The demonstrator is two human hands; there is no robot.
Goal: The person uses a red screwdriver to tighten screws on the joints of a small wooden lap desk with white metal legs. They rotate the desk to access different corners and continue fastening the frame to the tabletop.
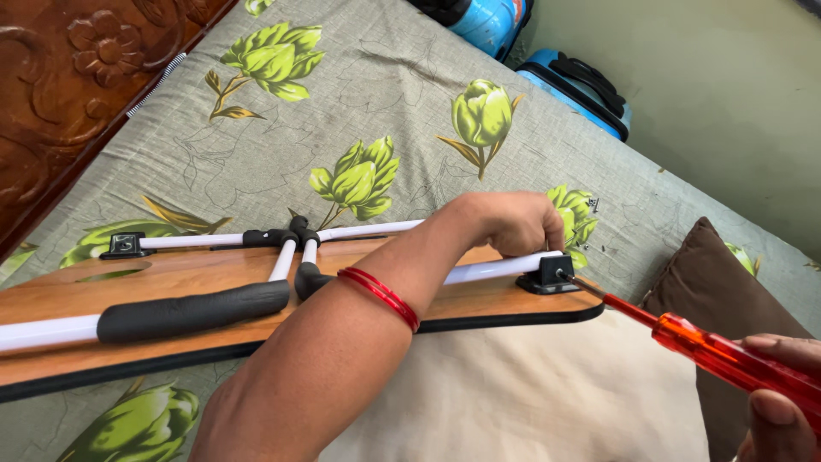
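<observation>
A wooden folding lap table [197, 275] lies upside down on the bed, its white tube legs [505, 268] and black foam grip [192, 310] facing up. My left hand [513, 224] reaches across the board and closes around a white tube next to a black corner bracket [547, 275]. My right hand [782, 400] holds a screwdriver with a translucent red handle [727, 358] at the lower right; its metal tip touches the screw on that bracket. Two red bangles [380, 295] circle my left forearm.
The bed carries a grey sheet with green flower prints [355, 175]. A cream pillow [530, 393] lies under the board's near edge, a brown cushion [705, 278] to its right. A carved wooden headboard [77, 77] stands upper left; blue suitcases [573, 85] sit beyond the bed.
</observation>
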